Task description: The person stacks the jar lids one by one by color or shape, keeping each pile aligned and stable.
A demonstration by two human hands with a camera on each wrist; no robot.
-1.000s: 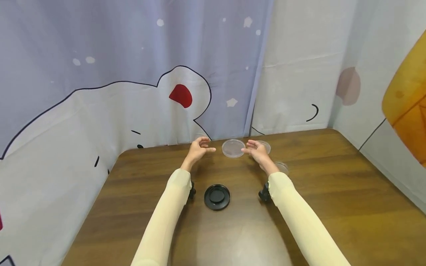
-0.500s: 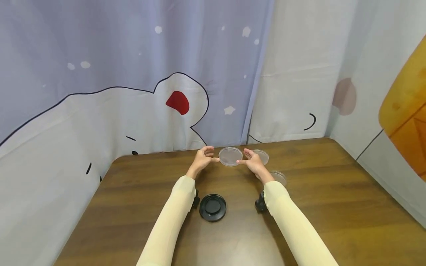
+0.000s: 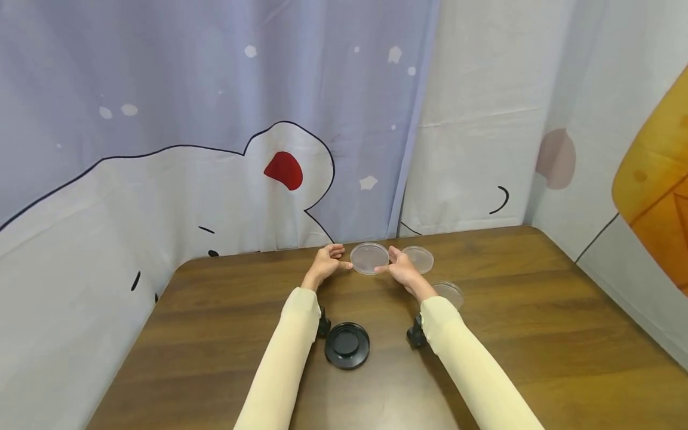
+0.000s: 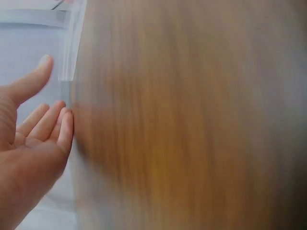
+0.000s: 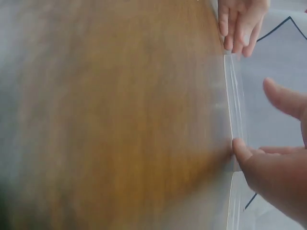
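A clear round petri dish lies on the table near its back edge, between my two hands. My left hand is at the dish's left side, its thumb reaching toward the rim; the left wrist view shows a small gap between thumb and dish. On the other side is my right hand, thumb and fingers spread apart around the right rim. In the right wrist view its little finger is at the dish's lower edge; whether it touches, I cannot tell. Neither hand has closed on the dish.
A second clear dish lies just right of my right hand. Another clear dish is partly hidden by my right wrist. A black round base with a raised centre sits between my forearms. Behind the wooden table hangs a printed curtain.
Both hands have come closer to the middle dish, the left one moving right to its rim. The head view has tilted up slightly. The dishes and black base appear to stay in place.
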